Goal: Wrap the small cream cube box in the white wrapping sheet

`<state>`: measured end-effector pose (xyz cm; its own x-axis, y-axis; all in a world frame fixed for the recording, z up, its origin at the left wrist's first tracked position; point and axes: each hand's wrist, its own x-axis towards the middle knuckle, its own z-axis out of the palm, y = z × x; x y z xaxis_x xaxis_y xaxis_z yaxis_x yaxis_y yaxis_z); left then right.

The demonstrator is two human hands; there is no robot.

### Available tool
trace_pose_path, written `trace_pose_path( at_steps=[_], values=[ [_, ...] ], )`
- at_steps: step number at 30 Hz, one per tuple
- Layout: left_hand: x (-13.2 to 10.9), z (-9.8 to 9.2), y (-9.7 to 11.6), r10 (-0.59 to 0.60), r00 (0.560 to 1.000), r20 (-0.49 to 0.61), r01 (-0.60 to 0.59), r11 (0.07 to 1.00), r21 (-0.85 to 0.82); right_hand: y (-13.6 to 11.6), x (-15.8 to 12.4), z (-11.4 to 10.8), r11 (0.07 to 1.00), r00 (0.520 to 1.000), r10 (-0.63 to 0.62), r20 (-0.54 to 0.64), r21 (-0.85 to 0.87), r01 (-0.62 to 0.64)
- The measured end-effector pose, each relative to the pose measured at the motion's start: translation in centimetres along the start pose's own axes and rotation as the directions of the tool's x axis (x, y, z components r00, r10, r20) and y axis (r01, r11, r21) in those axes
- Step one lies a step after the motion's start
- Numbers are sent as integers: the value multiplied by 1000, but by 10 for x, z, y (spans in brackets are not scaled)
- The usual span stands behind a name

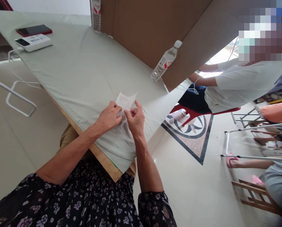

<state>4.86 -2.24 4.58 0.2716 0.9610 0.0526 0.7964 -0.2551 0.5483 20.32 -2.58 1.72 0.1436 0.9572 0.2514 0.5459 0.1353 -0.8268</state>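
Note:
A thin, whitish, see-through sheet [125, 101], tissue or fabric, stands up in a crumpled peak between my two hands near the table corner. My left hand [110, 115] has its fingers bent and closed on the left side of the sheet. On the other side, my right hand [135, 119] pinches it between thumb and fingers, the index finger raised a little. Something small and greyish shows between the fingertips, too small to name. Part of the sheet hangs below the hands over the cloth.
A pale cloth covers the table [79, 75]. A large cardboard sheet [143, 28] stands across it, with one water bottle [166, 61] leaning there and another bottle [96, 15] behind. A phone [34, 30] and white power bank [34, 42] lie far left. A person [245, 82] sits right.

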Motion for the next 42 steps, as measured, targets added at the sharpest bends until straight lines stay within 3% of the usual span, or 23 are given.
trace_pose_path(
  at_steps=[5, 10, 13, 17, 23, 26, 29, 31, 33, 37, 42],
  values=[
    [0, 4, -2, 1, 1000, -29, -2, 999, -47, -8, 0, 8, 996, 998, -28, 58, -80, 33],
    [-3, 13, -7, 10, 992, -128, -30, 988, -152, -14, -8, 0, 982, 984, -79, 159, -155, 104],
    [-6, 14, -14, 12, 986, -166, -57, 962, -267, -15, -11, -9, 970, 959, -127, 252, -170, 173],
    [-5, 8, -20, -76, 977, -197, -4, 927, -375, -15, -9, -17, 946, 918, -164, 361, -206, 250],
    [0, 10, -11, -89, 973, -211, 16, 946, -325, -10, -3, -21, 944, 871, -227, 436, -120, 307],
    [1, 16, -7, -71, 983, -167, 19, 956, -292, -2, 4, -26, 981, 882, -190, 432, 47, 189],
    [0, 18, -5, -66, 987, -147, 25, 963, -268, 9, 17, -31, 985, 947, 30, 321, 151, -83],
    [-2, 17, -4, -70, 988, -141, 34, 969, -247, 15, 27, -31, 946, 933, 212, 290, 179, -271],
    [-3, 17, -3, -62, 989, -137, 31, 975, -219, 17, 39, -27, 892, 885, 329, 328, 200, -406],
    [-4, 15, 0, -5, 994, -108, -11, 989, -149, 14, 63, -8, 845, 843, 373, 388, 234, -481],
    [-2, 9, 5, -31, 999, -27, 30, 998, -48, 14, 87, 10, 873, 829, 312, 463, 204, -442]
  ],
)
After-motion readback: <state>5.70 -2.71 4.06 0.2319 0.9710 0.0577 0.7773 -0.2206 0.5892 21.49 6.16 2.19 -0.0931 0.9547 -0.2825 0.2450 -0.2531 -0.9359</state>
